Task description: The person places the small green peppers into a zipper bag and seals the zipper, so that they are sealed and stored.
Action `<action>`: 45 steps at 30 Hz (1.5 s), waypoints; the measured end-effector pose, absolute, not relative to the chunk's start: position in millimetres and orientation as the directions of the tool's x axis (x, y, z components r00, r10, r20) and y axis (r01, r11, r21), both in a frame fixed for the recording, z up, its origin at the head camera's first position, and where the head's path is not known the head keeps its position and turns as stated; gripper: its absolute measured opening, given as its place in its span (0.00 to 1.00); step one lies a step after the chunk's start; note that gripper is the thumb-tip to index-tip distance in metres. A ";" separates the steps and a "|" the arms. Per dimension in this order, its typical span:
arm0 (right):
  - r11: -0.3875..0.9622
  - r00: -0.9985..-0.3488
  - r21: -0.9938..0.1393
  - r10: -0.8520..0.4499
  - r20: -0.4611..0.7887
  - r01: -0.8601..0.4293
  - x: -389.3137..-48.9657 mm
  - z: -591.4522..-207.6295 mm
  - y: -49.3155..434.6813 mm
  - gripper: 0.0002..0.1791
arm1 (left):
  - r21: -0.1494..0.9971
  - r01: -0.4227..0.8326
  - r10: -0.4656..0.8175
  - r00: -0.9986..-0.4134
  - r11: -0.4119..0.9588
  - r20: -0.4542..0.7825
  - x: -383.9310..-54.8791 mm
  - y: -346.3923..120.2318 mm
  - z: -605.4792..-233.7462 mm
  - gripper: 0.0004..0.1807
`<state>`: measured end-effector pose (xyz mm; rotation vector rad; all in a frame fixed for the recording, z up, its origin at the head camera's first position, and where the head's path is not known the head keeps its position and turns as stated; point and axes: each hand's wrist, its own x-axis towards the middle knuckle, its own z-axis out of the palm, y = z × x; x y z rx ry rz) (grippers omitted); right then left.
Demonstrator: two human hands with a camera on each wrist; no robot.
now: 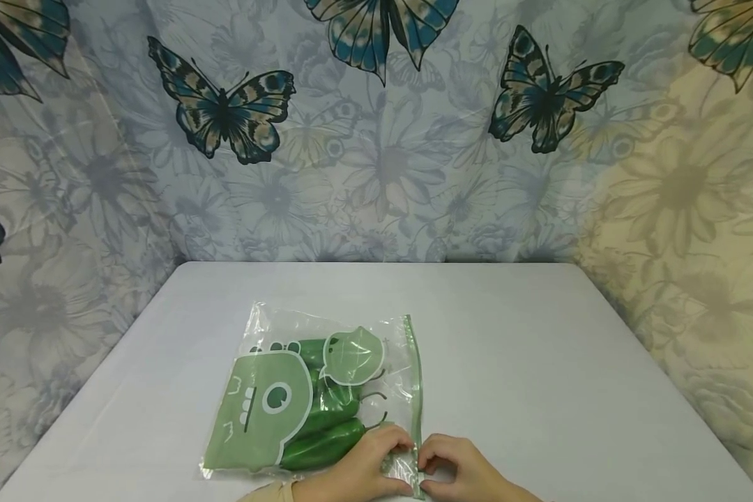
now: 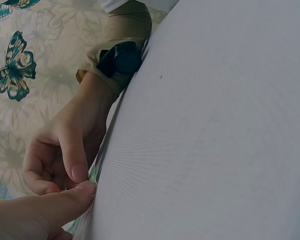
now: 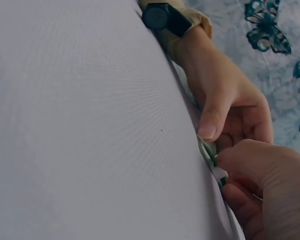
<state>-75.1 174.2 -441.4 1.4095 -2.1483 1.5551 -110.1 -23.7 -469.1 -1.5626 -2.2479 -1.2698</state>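
A clear zip bag (image 1: 260, 411) with a green cartoon print lies flat on the table, its green-edged zip side facing right. Several green peppers (image 1: 324, 446) with thin curved stems show through the plastic. Near the bag's front right corner, my left hand (image 1: 364, 464) pinches the zip edge between thumb and fingers. Just right of it, my right hand (image 1: 467, 470) has thumb and forefinger curled onto the same edge. In the right wrist view, a small white piece (image 3: 220, 173) shows on the green zip strip (image 3: 208, 152), between the right thumb and forefinger.
The white table (image 1: 539, 362) reaches back to a wall cloth (image 1: 389, 174) printed with flowers and butterflies. Side cloths stand at left and right. A dark wrist device (image 2: 124, 59) sits over the right sleeve, and another (image 3: 162, 17) over the left.
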 end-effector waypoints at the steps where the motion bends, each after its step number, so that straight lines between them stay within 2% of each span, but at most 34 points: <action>1: 0.042 -0.553 -0.667 -0.599 0.579 -0.744 -74.1 -440.7 174.0 0.20 | 0.559 0.822 0.717 -0.456 0.110 0.528 -109.8 -23.3 -469.5 0.27; 7: 0.113 -0.593 -0.670 -0.589 0.550 -0.734 -68.5 -437.8 173.8 0.17 | 0.566 0.818 0.731 -0.446 0.099 0.516 -108.0 -20.5 -471.4 0.26; 14: 0.151 -0.588 -0.629 -0.568 0.576 -0.763 -68.3 -434.1 172.8 0.17 | 0.575 0.811 0.738 -0.450 0.104 0.502 -107.2 -19.1 -471.0 0.24; 21: 0.183 -0.668 -0.694 -0.516 0.535 -0.697 -70.9 -430.5 172.5 0.18 | 0.559 0.825 0.745 -0.427 0.087 0.513 -108.5 -19.4 -468.4 0.22; 33: 0.256 -0.749 -0.736 -0.460 0.477 -0.626 -89.8 -468.2 182.3 0.17 | 0.611 0.780 0.754 -0.481 0.135 0.447 -108.3 -21.9 -468.9 0.21; 37: 0.254 -0.761 -0.748 -0.443 0.474 -0.613 -94.9 -463.8 180.8 0.20 | 0.601 0.788 0.752 -0.476 0.134 0.456 -109.1 -22.0 -470.3 0.22; 42: 0.239 -0.763 -0.758 -0.444 0.470 -0.606 -95.1 -439.1 175.6 0.20 | 0.584 0.799 0.745 -0.475 0.143 0.468 -110.2 -21.2 -472.0 0.25; 45: 0.260 -0.764 -0.747 -0.441 0.471 -0.611 -100.7 -442.4 178.1 0.20 | 0.590 0.793 0.738 -0.488 0.152 0.466 -109.5 -20.5 -473.4 0.25</action>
